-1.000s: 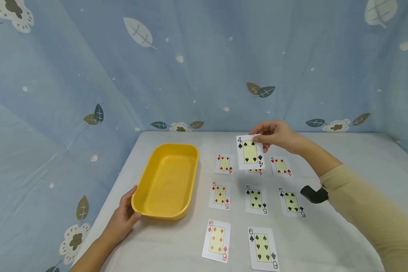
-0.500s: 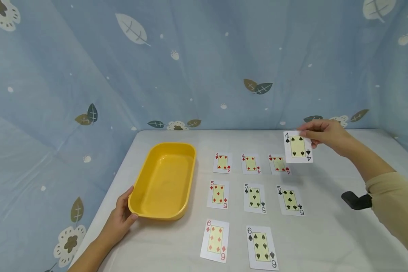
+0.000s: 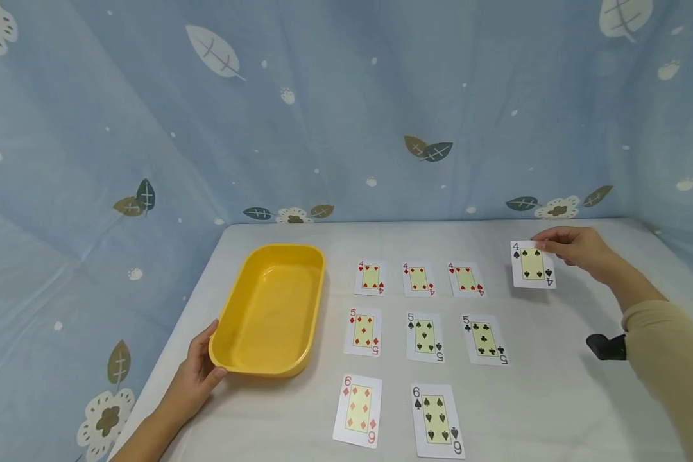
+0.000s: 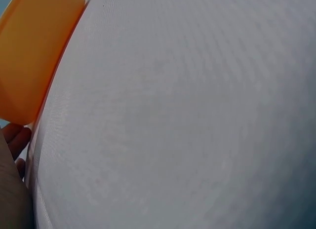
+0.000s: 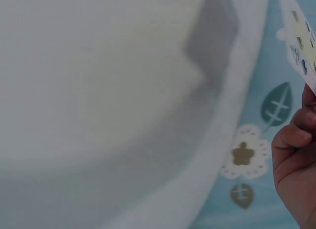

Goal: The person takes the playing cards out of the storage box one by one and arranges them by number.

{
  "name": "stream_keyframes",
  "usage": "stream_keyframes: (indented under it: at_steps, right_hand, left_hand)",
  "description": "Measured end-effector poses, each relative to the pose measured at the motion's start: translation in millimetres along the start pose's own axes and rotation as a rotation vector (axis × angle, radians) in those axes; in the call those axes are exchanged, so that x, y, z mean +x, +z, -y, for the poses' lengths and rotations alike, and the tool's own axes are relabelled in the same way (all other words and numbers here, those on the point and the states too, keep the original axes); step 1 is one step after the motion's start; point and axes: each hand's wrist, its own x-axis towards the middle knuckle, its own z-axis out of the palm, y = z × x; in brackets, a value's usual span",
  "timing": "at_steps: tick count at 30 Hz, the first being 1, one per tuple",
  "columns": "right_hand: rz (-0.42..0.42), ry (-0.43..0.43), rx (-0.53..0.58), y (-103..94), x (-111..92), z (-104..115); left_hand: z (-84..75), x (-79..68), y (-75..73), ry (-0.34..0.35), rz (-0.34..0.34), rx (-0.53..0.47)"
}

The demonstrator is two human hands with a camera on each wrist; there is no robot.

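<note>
In the head view, my right hand (image 3: 580, 250) pinches a four of spades playing card (image 3: 532, 264) by its top right corner. The card faces up, low over the white cloth at the right end of a row of red fours; one of these is the four of diamonds (image 3: 418, 280). Part of the held card also shows in the right wrist view, above my curled fingers (image 5: 291, 137). At the left, my left hand (image 3: 190, 378) holds the near left corner of a yellow tray (image 3: 308, 350), thumb at the front and fingers along the side.
Below the fours lie the five of diamonds (image 3: 363, 332), five of spades (image 3: 425, 337) and five of clubs (image 3: 486, 340). Nearest me are the six of diamonds (image 3: 358, 410) and six of spades (image 3: 437, 420). A blue patterned curtain (image 3: 346, 109) hangs behind the table.
My right hand has carried the four of spades rightward from above the middle red four, past the row's right end, and then lowered it toward the cloth. My left hand stays at the tray.
</note>
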Motion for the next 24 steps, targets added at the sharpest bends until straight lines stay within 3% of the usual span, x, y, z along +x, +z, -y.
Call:
stream_keyframes:
  at_steps: [6,13,18,21,24]
  right_hand:
    - [0.060,0.021,-0.052,18.9,13.9,-20.5]
    - [0.005,-0.014,-0.246,40.7,22.9,-32.6]
    - [0.018,-0.021,-0.354,42.7,21.8,-28.3]
    - [0.012,-0.040,-0.463,42.0,20.3,-23.8]
    - [-0.022,-0.055,-0.452,41.4,16.4,-15.9]
  left_hand:
    - [0.8,-1.0,0.1,0.011,0.005,0.000]
    - [1.3,-4.1,0.9,0.004,0.011,0.006]
    - [4.3,-2.6,-0.9,-0.002,0.023,-0.023]
    - [3.0,-0.6,-0.6,0.004,-0.007,-0.007]
    - [0.1,2.3,0.2,0.029,-0.061,0.031]
